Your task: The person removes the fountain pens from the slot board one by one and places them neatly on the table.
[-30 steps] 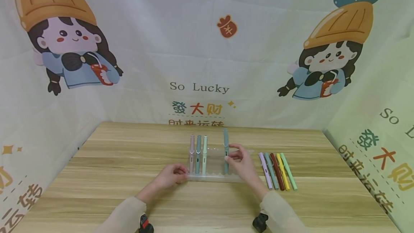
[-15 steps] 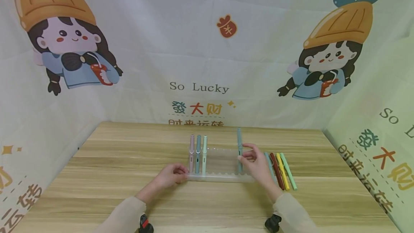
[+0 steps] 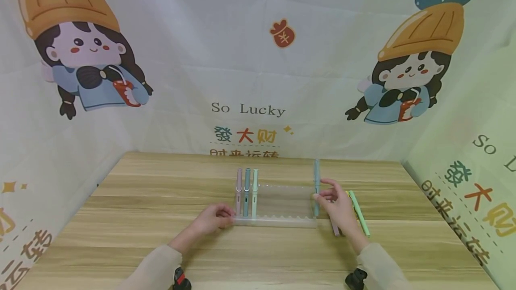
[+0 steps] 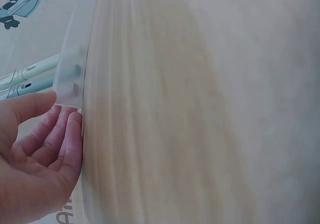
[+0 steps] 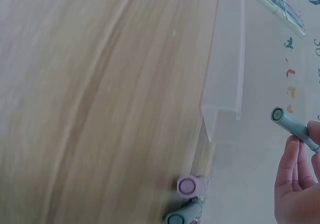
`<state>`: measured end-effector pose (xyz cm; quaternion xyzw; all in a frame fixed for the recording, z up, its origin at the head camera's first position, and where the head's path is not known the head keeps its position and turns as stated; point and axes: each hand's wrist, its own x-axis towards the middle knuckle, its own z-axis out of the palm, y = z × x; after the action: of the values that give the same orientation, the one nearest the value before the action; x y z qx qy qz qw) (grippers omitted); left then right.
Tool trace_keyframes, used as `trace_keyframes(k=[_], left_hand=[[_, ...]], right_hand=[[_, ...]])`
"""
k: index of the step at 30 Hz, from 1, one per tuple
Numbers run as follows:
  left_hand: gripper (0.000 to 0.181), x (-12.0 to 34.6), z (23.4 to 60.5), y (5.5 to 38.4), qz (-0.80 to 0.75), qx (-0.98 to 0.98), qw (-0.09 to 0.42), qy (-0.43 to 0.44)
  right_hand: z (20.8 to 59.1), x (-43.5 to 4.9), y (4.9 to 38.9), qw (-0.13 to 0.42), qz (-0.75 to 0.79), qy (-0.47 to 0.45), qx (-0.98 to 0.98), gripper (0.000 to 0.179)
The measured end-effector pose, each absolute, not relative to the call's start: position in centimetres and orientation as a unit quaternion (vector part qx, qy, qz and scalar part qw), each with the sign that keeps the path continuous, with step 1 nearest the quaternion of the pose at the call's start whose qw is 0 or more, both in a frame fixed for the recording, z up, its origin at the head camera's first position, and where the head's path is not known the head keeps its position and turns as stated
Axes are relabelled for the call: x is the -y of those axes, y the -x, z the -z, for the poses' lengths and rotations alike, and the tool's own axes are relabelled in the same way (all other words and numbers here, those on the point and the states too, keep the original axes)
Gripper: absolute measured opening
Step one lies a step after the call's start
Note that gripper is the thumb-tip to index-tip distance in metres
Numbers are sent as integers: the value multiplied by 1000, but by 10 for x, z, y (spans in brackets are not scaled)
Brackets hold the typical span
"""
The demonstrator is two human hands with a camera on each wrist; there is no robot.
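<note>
A wood-grain desk (image 3: 141,191) here, walled in by a pale backdrop (image 3: 193,70) printed with cartoon figures (image 3: 82,44) and "So Lucky" lettering (image 3: 248,108), and on it sits one clear pen rack (image 3: 278,222), long side facing the person. At the rack's left front corner the left hand (image 3: 216,216) has thumb and fingertips closed on the plastic. Over at the rack's right end, the right hand (image 3: 336,205) pinches one blue-teal pen (image 3: 316,171), its long axis running from the rack's front strip up toward the backdrop, near end toward the person; whether it touches the rack, I can't tell. Three more point the same way in the rack's left part: a mauve pen (image 3: 239,178), a grey-blue pen (image 3: 247,178), a mint pen (image 3: 255,178). Right of the rack, four loose ones show: a lilac pen (image 5: 187,186), a teal pen (image 5: 180,216), a sliver of a yellow pen (image 3: 348,194), and a green pen (image 3: 361,218), slanting with its near end farther from the rack.
</note>
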<state>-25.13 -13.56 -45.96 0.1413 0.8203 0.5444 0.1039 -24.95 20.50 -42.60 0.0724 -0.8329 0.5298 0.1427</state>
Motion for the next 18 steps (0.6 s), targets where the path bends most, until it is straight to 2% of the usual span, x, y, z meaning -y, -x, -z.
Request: trace_keyframes(k=[18], left_hand=[[17, 135, 460, 252, -545, -821, 108, -133]], right_hand=[[424, -250, 246, 126, -526, -44, 840, 44]])
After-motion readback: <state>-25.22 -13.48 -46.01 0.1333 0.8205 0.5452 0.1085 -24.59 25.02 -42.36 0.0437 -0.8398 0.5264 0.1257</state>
